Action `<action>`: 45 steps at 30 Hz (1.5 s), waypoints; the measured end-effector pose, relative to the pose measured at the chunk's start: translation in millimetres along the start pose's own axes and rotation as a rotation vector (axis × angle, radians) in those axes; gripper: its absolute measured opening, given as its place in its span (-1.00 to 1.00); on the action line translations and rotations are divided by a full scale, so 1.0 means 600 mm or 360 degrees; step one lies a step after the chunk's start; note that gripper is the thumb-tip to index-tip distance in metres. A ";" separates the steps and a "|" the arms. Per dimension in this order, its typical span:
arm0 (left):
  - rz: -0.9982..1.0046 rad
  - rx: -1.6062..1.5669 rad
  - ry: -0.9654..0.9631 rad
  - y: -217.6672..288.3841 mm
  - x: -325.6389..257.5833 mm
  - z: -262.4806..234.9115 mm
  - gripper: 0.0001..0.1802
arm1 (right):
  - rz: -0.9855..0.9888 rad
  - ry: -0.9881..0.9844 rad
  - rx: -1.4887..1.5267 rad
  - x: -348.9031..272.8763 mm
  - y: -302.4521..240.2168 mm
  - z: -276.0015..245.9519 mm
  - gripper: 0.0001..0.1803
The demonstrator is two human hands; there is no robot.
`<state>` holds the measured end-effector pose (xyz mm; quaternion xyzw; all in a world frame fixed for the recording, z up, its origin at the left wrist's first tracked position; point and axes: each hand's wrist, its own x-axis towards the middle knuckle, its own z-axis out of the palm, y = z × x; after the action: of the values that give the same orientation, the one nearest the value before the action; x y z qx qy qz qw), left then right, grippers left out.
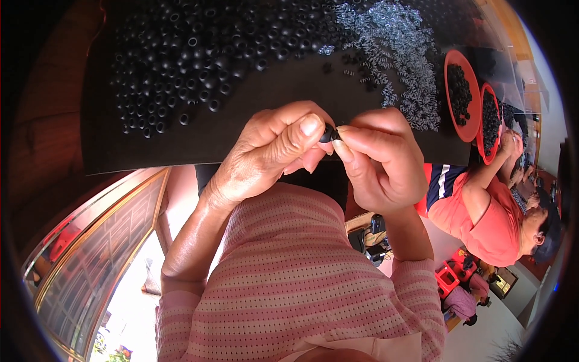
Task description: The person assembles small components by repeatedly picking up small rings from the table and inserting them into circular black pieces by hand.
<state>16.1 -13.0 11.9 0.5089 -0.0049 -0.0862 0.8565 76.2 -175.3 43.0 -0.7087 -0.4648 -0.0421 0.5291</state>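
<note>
Near the front edge of the dark table, my left hand [274,140] pinches a small black rounded piece [326,134] between thumb and fingers. My right hand [386,158] meets it, thumb and forefinger closed on a tiny black part [336,134] against the piece. The fingertips hide most of both, so I cannot tell whether they are joined. Beyond my hands lies a wide spread of hollow black rounded pieces [193,60]. To its right is a heap of small metal coil springs [398,45], with a few small black parts [356,60] beside it.
An orange-red bowl [471,127] of small black parts sits at the table's right, with a second red bowl [490,158] behind it. A person in a coral shirt [491,226] works at the right. Red stools [447,279] stand farther back.
</note>
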 end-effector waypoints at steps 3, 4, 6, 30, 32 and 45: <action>-0.0016 0.0013 -0.0035 0.001 0.000 -0.003 -0.51 | -0.0112 0.0007 -0.0163 -0.002 0.003 0.002 -0.82; -0.0017 0.0011 -0.0034 0.000 -0.001 -0.003 -0.51 | -0.0096 0.0026 -0.0142 -0.002 0.002 0.003 -0.82; -0.0015 -0.0005 -0.0034 -0.002 -0.002 -0.004 -0.50 | -0.0079 0.0044 -0.0120 -0.002 0.001 0.007 -0.82; 0.0221 0.0344 -0.0144 -0.003 0.001 -0.002 -0.52 | 0.0253 -0.0022 0.0056 -0.015 -0.013 -0.016 -0.75; 0.0222 0.0346 -0.0151 -0.004 0.002 -0.003 -0.53 | 0.0261 0.0002 0.0069 -0.019 -0.009 -0.014 -0.75; 0.0173 0.0338 -0.0126 -0.005 0.002 0.002 -0.50 | 0.0046 0.0013 -0.0039 -0.023 -0.003 -0.011 -0.82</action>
<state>16.8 -15.4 9.9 0.5921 -0.0753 -0.0585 0.8002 70.0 -188.9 39.4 -0.7217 -0.4516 -0.0431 0.5228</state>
